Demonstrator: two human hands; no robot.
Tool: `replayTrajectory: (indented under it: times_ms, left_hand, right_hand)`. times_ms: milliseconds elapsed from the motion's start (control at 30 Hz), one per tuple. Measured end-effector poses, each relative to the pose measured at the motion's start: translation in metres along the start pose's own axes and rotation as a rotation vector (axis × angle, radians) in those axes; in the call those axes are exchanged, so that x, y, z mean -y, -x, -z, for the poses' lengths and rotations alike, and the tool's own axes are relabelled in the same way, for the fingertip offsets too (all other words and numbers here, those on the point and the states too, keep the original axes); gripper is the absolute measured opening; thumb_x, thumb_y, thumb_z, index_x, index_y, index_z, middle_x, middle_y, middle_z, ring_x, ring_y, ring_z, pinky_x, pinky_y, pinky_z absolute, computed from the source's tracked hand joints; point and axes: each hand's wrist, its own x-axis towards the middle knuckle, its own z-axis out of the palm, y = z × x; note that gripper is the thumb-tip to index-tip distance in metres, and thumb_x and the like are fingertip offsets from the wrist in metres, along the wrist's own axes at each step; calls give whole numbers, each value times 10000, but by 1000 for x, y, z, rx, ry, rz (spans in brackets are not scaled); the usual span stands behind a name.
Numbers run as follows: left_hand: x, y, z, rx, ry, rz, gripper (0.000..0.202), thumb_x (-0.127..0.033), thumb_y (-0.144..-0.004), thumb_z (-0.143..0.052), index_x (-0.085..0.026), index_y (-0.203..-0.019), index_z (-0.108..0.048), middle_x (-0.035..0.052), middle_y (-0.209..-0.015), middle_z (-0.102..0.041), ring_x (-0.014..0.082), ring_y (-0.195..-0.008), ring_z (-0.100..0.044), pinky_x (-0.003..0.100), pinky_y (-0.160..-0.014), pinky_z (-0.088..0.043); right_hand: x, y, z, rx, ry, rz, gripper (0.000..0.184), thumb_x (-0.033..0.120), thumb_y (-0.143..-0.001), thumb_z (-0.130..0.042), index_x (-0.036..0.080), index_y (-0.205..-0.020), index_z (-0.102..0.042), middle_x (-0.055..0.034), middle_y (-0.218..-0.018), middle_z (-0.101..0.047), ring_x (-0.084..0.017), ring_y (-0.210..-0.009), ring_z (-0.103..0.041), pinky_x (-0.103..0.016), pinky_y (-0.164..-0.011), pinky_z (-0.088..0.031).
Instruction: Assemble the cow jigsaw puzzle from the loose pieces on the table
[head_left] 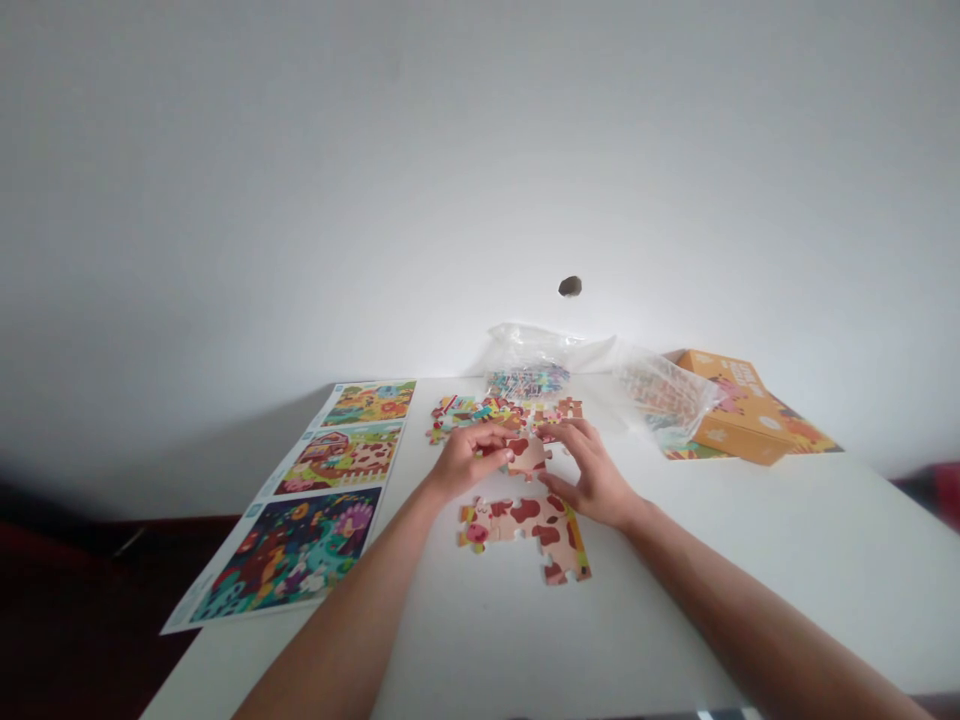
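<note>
Left hand [471, 460] curls at a spotted puzzle piece [529, 454], grip unclear; right hand [592, 475] spreads open beside it. Nearer the table's [465, 640] front edge, joined cow pieces [523, 518] could split if a wrist drags.

On my feed a pale grey-white wall [375, 180] fills the upper view, pierced by one small dark hole [570, 286]. I see a white bench [675, 600] set against it. At lower left I make out a dark, reddish floor [67, 610], its details lost in gloom. Soft, dim light lays a grey shadow [232, 465] on the wall left of the bench.
</note>
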Motion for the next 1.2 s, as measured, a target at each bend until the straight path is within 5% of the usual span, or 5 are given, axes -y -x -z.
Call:
replayTrajectory:
  times_ms: [267, 367, 533, 667, 1200]
  left_hand:
    - [4, 0, 4, 110, 40, 59, 321, -351, -829, -699, -160, -1087, -684, 77, -879, -754, 212, -786, -700, 306, -716, -529]
    - [-2, 1, 11, 191, -74, -21, 499, -412, -783, -756, -194, -1219, -650, 111, -1155, -704, 263, -1061, -659, 398, -934, -514]
    - [-13, 8, 10, 469, -570, -121, 447, -482, -605, -878, -355, -1022, -782, -35, -1644, -198, 414, -1507, -53, 581, -1210, -132]
    - [-14, 12, 2, 485, -725, -64, 434, -474, -626, -866, -449, -1046, -762, -117, -1651, -128, 428, -1493, 168, 674, -1172, 27]
    - [-10, 11, 0, 385, -817, -75, 341, -248, -828, -715, -434, -1112, -741, -122, -1654, -92, 439, -1507, 75, 691, -1183, 12]
  right_hand:
    - [7, -1, 5, 4, 18, 19, 437, 307, -897, -640, 265, -1308, -498, -101, -1224, -625, -283, -1137, -524, -461, -976, -453]
    - [0, 0, 9, -59, 31, -42, 418, 340, -880, -658, 256, -1264, -514, -98, -1177, -629, -280, -1099, -545, -454, -938, -472]
    - [-20, 5, 19, -284, 37, -220, 400, 392, -844, -695, 260, -1191, -545, -73, -1181, -629, -265, -1059, -563, -442, -922, -477]
    - [-28, 8, 19, -320, 0, -278, 426, 403, -817, -723, 263, -1179, -549, -63, -1184, -634, -252, -1013, -582, -433, -896, -482]
    - [-20, 7, 14, -266, -26, -233, 417, 354, -815, -727, 267, -1182, -548, -56, -1150, -630, -246, -1036, -568, -415, -907, -480]
